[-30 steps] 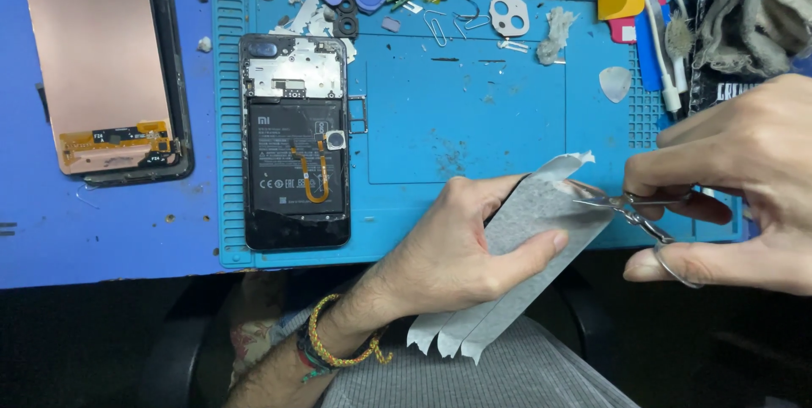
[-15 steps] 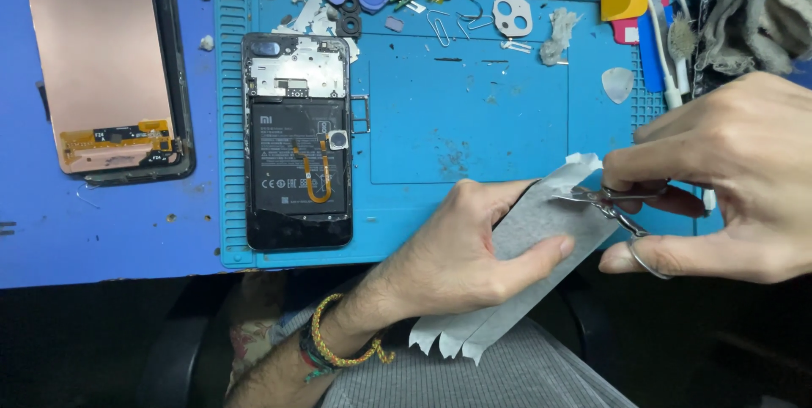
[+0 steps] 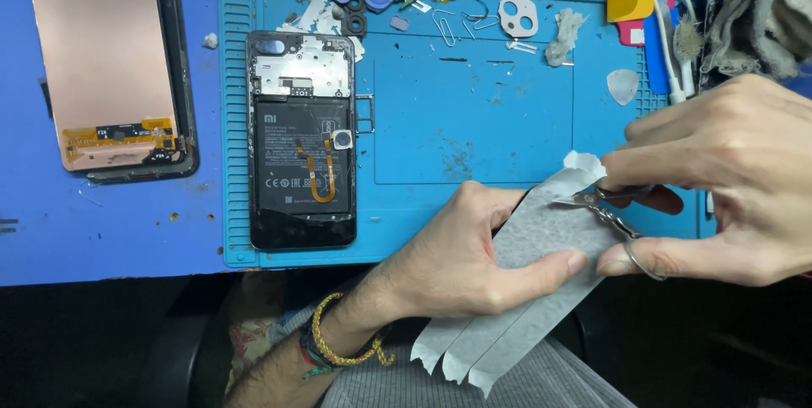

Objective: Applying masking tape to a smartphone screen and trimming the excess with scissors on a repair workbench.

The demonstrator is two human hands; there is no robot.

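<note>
Gripping grey tape strips in left hand, right hand grasping small scissors, opened phone on blue mat

A matt, fibrous grey-white sheet, paper-like and faintly speckled, is gripped by the left hand. Small scissors of bright polished metal are held in the right hand against the sheet's upper edge. Beyond the sheet, a blue mat of matt, rubbery look is seen, scuffed and dusty. On the mat's left part, an opened phone shows a dull black battery wrap and silvery metal shielding. Past the mat's right edge, coarse grey cloth is seen.
</note>
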